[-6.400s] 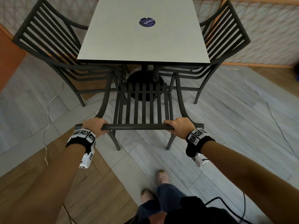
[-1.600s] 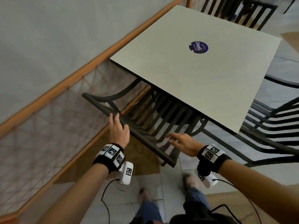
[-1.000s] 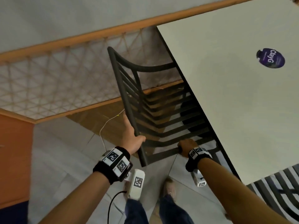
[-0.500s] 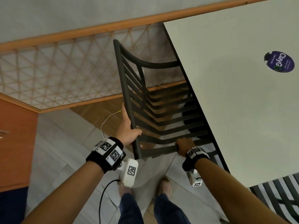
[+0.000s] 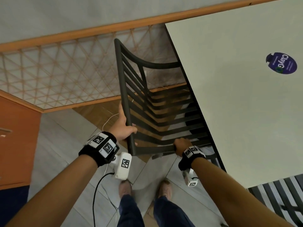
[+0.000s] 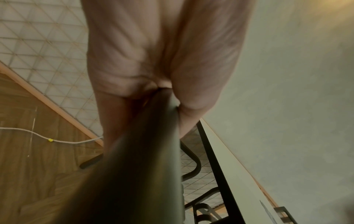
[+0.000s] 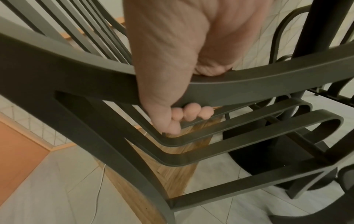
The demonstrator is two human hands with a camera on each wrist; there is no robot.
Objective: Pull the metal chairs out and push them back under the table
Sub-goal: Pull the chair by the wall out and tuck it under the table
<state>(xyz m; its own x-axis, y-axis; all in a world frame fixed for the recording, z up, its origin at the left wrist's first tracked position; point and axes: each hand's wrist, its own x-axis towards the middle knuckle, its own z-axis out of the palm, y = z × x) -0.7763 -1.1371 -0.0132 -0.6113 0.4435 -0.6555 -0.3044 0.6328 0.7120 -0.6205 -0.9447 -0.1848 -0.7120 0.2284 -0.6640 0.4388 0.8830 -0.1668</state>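
Observation:
A dark metal chair (image 5: 121, 82) with a slatted back and seat stands at the left side of the white table (image 5: 229, 104), its seat partly under the tabletop. My left hand (image 5: 123, 128) grips the top rail of the chair back near its closer end; the left wrist view shows the palm (image 6: 153, 53) wrapped on the blurred rail (image 6: 149, 151). My right hand (image 5: 181, 144) grips the near armrest (image 7: 258, 84), with the fingertips (image 7: 191, 110) curled under it.
A lattice panel with a wooden rail (image 5: 65, 68) runs close behind the chair. An orange wall (image 5: 16, 136) is at the left. A white cable (image 5: 109, 118) lies on the floor. Another slatted chair (image 5: 278, 197) shows at bottom right. The table's black base (image 7: 258, 151) sits beyond the seat.
I have left the first chair and come to this one by the wall. Both hands reached in and took hold of it. Over the last half second almost nothing moved.

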